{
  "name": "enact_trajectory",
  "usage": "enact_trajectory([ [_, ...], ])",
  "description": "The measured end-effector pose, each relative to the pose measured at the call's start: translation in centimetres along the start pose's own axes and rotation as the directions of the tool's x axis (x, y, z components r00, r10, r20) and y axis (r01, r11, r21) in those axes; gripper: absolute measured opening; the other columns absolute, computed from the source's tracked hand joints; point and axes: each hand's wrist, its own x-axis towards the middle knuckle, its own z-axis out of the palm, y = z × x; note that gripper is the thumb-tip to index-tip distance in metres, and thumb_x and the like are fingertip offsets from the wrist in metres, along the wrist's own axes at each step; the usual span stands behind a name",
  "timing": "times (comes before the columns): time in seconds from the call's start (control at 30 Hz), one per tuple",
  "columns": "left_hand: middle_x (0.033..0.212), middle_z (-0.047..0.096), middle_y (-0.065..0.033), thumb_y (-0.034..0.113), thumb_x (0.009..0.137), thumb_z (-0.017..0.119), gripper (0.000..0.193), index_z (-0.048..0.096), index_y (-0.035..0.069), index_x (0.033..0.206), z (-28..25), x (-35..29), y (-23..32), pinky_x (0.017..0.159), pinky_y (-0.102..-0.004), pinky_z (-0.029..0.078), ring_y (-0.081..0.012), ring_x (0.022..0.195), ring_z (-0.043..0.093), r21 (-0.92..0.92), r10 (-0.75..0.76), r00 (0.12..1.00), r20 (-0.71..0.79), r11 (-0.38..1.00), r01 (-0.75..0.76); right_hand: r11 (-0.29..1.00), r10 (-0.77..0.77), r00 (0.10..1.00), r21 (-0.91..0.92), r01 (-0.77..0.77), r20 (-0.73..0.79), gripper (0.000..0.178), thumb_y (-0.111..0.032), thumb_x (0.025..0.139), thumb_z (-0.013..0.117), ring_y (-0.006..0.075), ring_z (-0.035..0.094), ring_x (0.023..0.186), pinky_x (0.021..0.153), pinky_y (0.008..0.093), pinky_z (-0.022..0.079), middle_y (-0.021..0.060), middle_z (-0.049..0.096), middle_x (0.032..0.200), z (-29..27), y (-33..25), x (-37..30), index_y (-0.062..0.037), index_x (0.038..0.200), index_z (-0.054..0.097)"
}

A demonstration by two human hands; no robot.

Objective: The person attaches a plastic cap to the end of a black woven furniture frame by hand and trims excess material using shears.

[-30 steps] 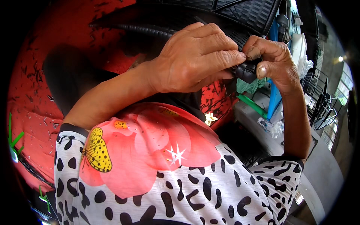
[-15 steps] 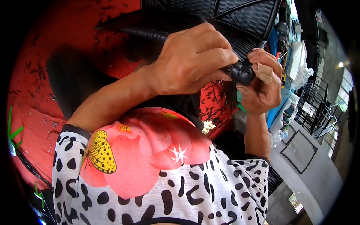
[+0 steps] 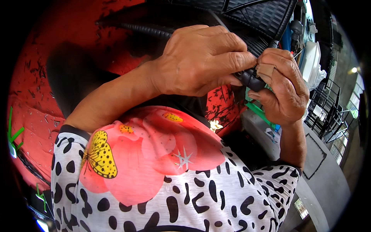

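A black woven rattan seat frame stands in front of me, its dark strips running in close rows. One rounded corner, wrapped in black strip, is the frame end between my hands. My left hand reaches across from the left, with thumb and fingers closed on that end. From the right, my right hand pinches its tip, a tan bandage round one finger. The two hands' fingertips nearly meet above the end. Whether a loose strip lies between them is hidden.
Red cloth strewn with short black offcuts covers the left side. Tools, among them a dark power tool, and a white container lie at the far right. Black metal racks stand beyond. A green strip lies below my right hand.
My right hand and forearm have swung outward to the right, still pinching the frame end. My left hand has shifted slightly right, its fingertips now closer to the right hand's.
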Motion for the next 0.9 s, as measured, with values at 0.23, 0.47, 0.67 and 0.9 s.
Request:
enact_trajectory([
  [0.23, 0.076, 0.059, -0.0098, 0.028, 0.069, 0.067, 0.036, 0.059, 0.001, 0.091, 0.0, -0.1, 0.0, 0.05, -0.0306, 0.043, -0.0233, 0.059, 0.055, 0.032, -0.019, 0.998, -0.06, 0.999, 0.021, 0.966, 0.182, 0.958, 0.223, -0.132, -0.221, 0.046, -0.024, 0.064, 0.076, 0.0263, 0.059, 0.076, 0.064, 0.032, 0.048, 0.0153, 0.06, 0.083, 1.9, 0.4, -1.2, 0.0079, 0.092, 0.059],
  [0.47, 0.077, 0.059, -0.0098, 0.029, 0.068, 0.068, 0.038, 0.059, 0.001, 0.091, -0.2, -0.3, 0.3, 0.05, -0.0308, 0.043, -0.0236, 0.06, 0.055, 0.032, -0.03, 0.998, -0.058, 0.999, 0.032, 0.955, 0.134, 0.851, 0.297, 0.026, -0.508, 0.039, -0.023, 0.069, 0.075, 0.0283, 0.057, 0.069, 0.057, 0.036, 0.047, 0.0172, 0.054, 0.086, 5.0, 0.0, -1.8, 0.0049, 0.086, 0.054],
  [0.67, 0.076, 0.058, -0.0098, 0.029, 0.071, 0.066, 0.034, 0.059, 0.001, 0.089, -0.5, -0.5, 0.5, 0.051, -0.0306, 0.043, -0.024, 0.06, 0.055, 0.066, -0.033, 0.997, -0.07, 0.997, 0.038, 0.976, 0.125, 0.851, 0.219, -0.012, -0.511, 0.036, -0.021, 0.068, 0.075, 0.027, 0.058, 0.069, 0.057, 0.0344, 0.047, 0.0135, 0.057, 0.078, 5.2, -0.4, -1.3, 0.0042, 0.085, 0.054],
  [0.9, 0.074, 0.057, -0.0108, 0.031, 0.08, 0.059, 0.033, 0.056, -0.001, 0.089, -1.7, -0.5, 0.3, 0.051, -0.032, 0.042, -0.0252, 0.059, 0.054, 0.195, 0.055, 0.997, -0.057, 0.98, -0.042, 0.97, 0.207, 0.882, 0.203, -0.131, -0.423, 0.035, -0.022, 0.065, 0.076, 0.0244, 0.059, 0.071, 0.066, 0.0312, 0.046, 0.0124, 0.061, 0.079, 4.2, -1.7, 0.8, 0.0026, 0.082, 0.058],
])
